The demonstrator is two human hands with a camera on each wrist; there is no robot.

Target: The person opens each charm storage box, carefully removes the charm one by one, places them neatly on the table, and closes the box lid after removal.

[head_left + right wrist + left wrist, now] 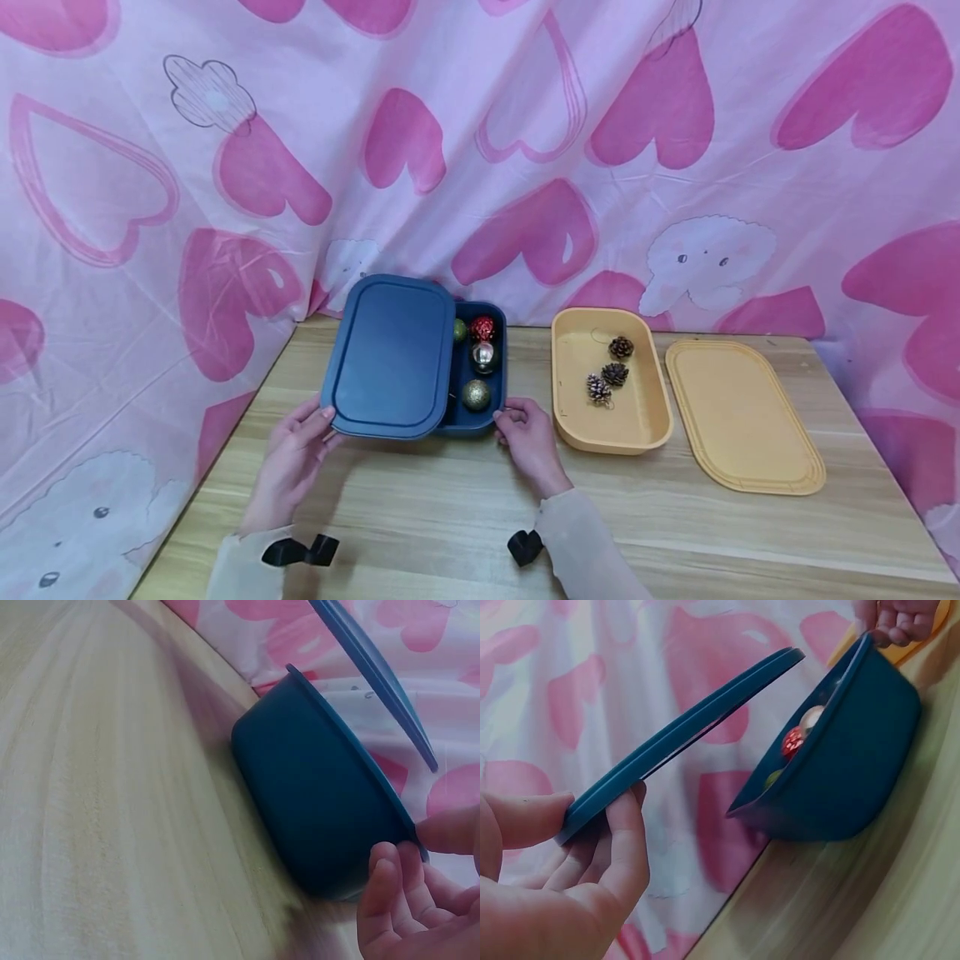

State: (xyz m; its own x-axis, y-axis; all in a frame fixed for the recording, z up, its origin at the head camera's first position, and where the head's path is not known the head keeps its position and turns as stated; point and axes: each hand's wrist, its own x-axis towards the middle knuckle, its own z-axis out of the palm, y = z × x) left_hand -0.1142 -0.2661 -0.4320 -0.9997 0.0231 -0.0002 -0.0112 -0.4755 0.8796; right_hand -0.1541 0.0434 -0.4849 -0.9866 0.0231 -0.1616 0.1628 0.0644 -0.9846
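Observation:
My left hand point(291, 454) pinches the near left corner of a blue lid point(393, 358), thumb on top and fingers beneath. The lid is held tilted above the left part of a blue box point(840, 750), apart from its rim in the left wrist view. With thumb and fingers my right hand point(529, 442) grips the box's near right corner at the rim. Inside the box lie a red ornament ball point(482, 328), a silvery one point(483, 357), a gold glittery one point(476, 395) and a green one point(460, 331); the lid covers the rest in the head view.
Right of the blue box stands an open yellow box point(566, 421) holding several pine cones point(615, 374). A yellow lid point(746, 417) lies flat farther right on the wooden table point(420, 517). A pink heart-patterned curtain point(525, 225) hangs behind the table's back edge.

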